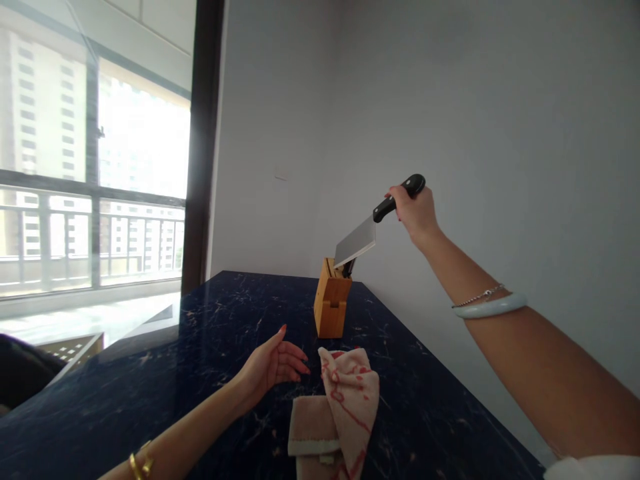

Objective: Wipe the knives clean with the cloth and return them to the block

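My right hand [417, 212] is closed round the black handle of a cleaver [356, 241], raised above the far part of the table. The broad blade slants down to the left, its lower corner at the top of a wooden knife block [334, 303]; whether the tip is inside a slot I cannot tell. A dark handle pokes out of the block beside the blade. Holding nothing, my left hand [277, 360] hovers with thumb and fingers apart, left of a crumpled pink and white towel [353, 393] lying in front of the block.
The dark blue marbled table [240, 307] stretches away from me, with a grey wall [450, 100] behind and along its right side. At left are a window [140, 160] and a dark door frame [203, 133]. A dark object [25, 370] sits at the left edge.
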Motion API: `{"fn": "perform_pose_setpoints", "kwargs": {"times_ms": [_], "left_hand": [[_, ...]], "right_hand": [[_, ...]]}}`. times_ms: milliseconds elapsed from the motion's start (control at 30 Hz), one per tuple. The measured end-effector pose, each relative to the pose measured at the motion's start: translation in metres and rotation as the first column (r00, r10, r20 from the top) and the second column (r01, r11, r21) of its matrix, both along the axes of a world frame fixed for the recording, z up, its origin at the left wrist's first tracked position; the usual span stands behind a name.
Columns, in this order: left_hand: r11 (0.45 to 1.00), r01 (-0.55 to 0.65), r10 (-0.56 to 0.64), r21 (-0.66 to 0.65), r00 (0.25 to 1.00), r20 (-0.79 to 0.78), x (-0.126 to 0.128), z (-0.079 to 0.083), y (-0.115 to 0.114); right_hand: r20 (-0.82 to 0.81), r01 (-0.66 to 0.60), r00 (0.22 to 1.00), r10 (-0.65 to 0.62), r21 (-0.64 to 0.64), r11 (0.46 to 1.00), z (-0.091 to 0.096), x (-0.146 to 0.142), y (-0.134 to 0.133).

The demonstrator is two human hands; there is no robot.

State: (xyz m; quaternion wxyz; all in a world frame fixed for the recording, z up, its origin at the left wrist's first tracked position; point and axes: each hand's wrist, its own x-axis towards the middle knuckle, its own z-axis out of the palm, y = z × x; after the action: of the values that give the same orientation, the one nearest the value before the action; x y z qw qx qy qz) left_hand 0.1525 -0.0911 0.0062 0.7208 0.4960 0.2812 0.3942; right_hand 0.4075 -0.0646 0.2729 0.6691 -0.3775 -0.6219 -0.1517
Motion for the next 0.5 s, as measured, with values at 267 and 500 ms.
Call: {"fn": "perform_pose_setpoints", "kwargs": {"times_ms": [267, 500], "left_hand": [[0.999, 0.050, -0.050, -0.003, 0.998, -0.048, -0.001, -0.002, 0.002], [0.999, 0.042, -0.042, 0.011, 0.998, -0.037, -0.004, -0.004, 0.005]], "right_hand": [[0.009, -0.015, 1.000, 0.015, -0.022, 1.000, 0.002, -0.010, 0.002], [0.055, 0.011, 0.998, -0.009, -0.044, 0.999, 0.008, -0.016, 0.003]]}}
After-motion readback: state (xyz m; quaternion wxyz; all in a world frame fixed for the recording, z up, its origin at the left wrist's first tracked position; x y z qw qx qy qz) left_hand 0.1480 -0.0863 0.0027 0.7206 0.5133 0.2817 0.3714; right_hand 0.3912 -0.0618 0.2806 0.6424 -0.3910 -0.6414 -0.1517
